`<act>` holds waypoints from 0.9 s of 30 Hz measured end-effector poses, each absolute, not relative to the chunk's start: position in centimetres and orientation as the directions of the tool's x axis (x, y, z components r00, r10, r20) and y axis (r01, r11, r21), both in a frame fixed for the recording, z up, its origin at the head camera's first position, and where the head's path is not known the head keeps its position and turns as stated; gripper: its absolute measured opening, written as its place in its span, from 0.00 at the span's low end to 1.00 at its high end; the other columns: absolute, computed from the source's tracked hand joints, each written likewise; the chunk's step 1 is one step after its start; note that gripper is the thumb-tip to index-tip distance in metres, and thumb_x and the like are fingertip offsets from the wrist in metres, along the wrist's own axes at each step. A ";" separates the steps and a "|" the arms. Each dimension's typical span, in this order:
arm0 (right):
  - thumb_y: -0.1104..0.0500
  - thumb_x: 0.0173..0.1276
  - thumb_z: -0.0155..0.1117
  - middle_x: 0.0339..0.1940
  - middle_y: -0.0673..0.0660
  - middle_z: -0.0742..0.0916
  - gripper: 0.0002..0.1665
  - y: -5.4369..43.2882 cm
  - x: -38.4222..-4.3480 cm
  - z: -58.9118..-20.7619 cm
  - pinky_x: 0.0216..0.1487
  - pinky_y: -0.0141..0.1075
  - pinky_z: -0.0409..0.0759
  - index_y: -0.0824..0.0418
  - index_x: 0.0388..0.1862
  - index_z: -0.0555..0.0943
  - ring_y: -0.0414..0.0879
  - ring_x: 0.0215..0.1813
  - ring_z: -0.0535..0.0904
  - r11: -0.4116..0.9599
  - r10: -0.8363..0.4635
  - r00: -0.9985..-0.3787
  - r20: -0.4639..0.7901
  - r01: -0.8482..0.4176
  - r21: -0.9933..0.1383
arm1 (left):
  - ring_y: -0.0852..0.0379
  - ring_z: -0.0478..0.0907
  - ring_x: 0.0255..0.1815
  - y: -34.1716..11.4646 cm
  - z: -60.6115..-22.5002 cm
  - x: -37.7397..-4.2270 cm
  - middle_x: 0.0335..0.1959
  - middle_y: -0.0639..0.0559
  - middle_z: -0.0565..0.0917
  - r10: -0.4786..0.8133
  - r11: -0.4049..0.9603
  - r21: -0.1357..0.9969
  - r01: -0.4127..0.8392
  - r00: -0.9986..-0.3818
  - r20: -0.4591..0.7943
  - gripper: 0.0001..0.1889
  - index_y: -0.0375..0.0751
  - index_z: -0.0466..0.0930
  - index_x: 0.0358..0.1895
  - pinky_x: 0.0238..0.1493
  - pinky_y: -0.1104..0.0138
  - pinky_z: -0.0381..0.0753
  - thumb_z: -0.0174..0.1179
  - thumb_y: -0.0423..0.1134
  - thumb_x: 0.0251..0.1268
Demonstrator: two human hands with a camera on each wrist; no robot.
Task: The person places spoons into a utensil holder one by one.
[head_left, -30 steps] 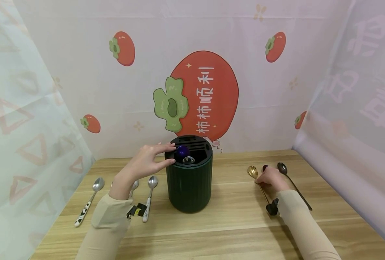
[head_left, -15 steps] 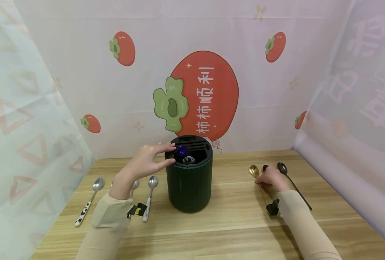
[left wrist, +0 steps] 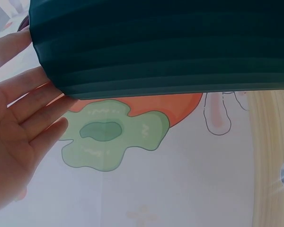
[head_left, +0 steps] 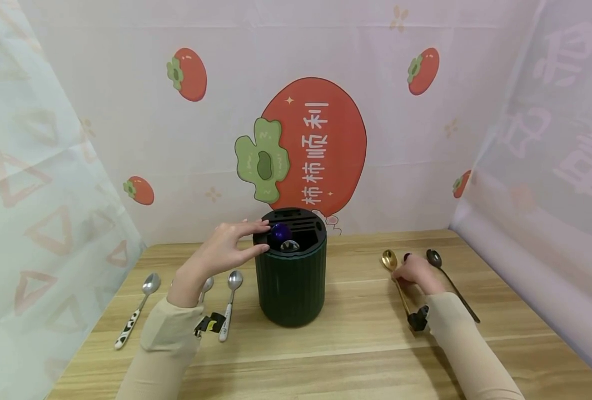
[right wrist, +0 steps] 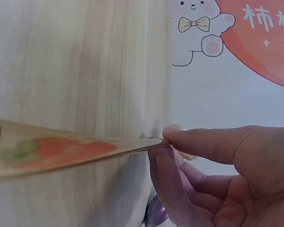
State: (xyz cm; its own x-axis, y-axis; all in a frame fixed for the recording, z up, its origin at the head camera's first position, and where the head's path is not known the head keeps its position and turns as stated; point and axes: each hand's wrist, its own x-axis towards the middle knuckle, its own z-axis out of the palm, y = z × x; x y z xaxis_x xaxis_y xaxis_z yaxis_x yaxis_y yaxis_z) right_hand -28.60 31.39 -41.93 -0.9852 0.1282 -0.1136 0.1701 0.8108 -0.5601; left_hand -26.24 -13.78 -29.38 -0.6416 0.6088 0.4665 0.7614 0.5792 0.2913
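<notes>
My left hand (head_left: 225,247) touches the rim of a dark green ribbed utensil holder (head_left: 292,291) with fingers extended. In the left wrist view its fingers (left wrist: 40,101) lie against the holder's side. Inside the holder's large opening show a shiny blue-purple spoon bowl (head_left: 280,233) and a silver one (head_left: 289,245). At the right, my right hand (head_left: 418,273) pinches the handle of a gold spoon (head_left: 389,260) between thumb and fingers, just below the bowl. The right wrist view shows its glossy handle (right wrist: 75,149) reaching toward the camera. A purple spoon (right wrist: 157,213) lies behind that hand, mostly hidden.
A black long-handled spoon (head_left: 433,259) lies right of my right hand. Left of the holder lie a silver spoon with a cow-patterned handle (head_left: 150,283), one with a white handle (head_left: 235,279), and another (head_left: 208,284) partly behind my wrist. A printed cloth backdrop (head_left: 396,128) stands behind the wooden table.
The gold spoon has shifted slightly in my right hand, its bowl moving a little farther from me. My left hand and the holder have stayed put.
</notes>
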 end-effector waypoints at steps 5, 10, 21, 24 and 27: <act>0.65 0.56 0.66 0.15 0.53 0.84 0.08 31.2 -28.7 -41.8 0.26 0.33 0.82 0.70 0.24 0.78 0.39 0.19 0.80 0.730 0.123 -0.978 -0.171 0.206 -0.652 | 0.52 0.72 0.65 -13.8 -29.3 -26.2 0.60 0.54 0.79 0.601 0.594 0.299 0.747 -0.659 0.452 0.23 0.45 0.78 0.59 0.66 0.54 0.68 0.60 0.52 0.63; 0.66 0.57 0.66 0.17 0.56 0.85 0.08 31.2 -28.7 -41.7 0.27 0.33 0.83 0.72 0.26 0.79 0.40 0.19 0.81 0.690 0.101 -0.979 -0.177 0.198 -0.696 | 0.52 0.72 0.65 -13.8 -29.3 -26.3 0.60 0.54 0.79 0.602 0.594 0.295 0.748 -0.657 0.453 0.23 0.45 0.78 0.59 0.66 0.55 0.68 0.60 0.51 0.63; 0.68 0.57 0.64 0.16 0.53 0.84 0.08 31.0 -28.4 -41.0 0.27 0.32 0.83 0.75 0.28 0.82 0.38 0.19 0.80 0.673 0.108 -0.986 -0.131 0.169 -0.720 | 0.52 0.71 0.65 -13.8 -29.3 -26.3 0.60 0.55 0.78 0.601 0.601 0.293 0.743 -0.663 0.447 0.23 0.45 0.78 0.59 0.67 0.55 0.68 0.60 0.52 0.64; 0.68 0.57 0.64 0.16 0.53 0.84 0.09 31.1 -28.4 -40.9 0.27 0.32 0.83 0.77 0.30 0.82 0.38 0.20 0.81 0.669 0.100 -0.989 -0.113 0.151 -0.728 | 0.52 0.71 0.65 -13.8 -29.3 -26.3 0.60 0.55 0.78 0.600 0.603 0.292 0.742 -0.664 0.447 0.24 0.45 0.78 0.59 0.66 0.54 0.68 0.60 0.52 0.64; 0.68 0.58 0.65 0.18 0.56 0.86 0.10 31.0 -28.4 -40.8 0.28 0.33 0.84 0.78 0.32 0.82 0.39 0.20 0.82 0.653 0.100 -0.990 -0.103 0.144 -0.743 | 0.52 0.72 0.65 -13.8 -29.4 -26.3 0.60 0.55 0.78 0.601 0.603 0.290 0.743 -0.662 0.449 0.24 0.45 0.78 0.59 0.66 0.55 0.69 0.60 0.52 0.64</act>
State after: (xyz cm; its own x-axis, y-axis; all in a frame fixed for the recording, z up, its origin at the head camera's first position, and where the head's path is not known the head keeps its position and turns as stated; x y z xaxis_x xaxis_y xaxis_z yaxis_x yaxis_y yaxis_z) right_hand -28.40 31.05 -40.84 -0.9896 0.1004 -0.1033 0.1439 0.6532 -0.7434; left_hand -26.30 -13.80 -29.35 -0.6619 0.6006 0.4486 0.7434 0.6029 0.2897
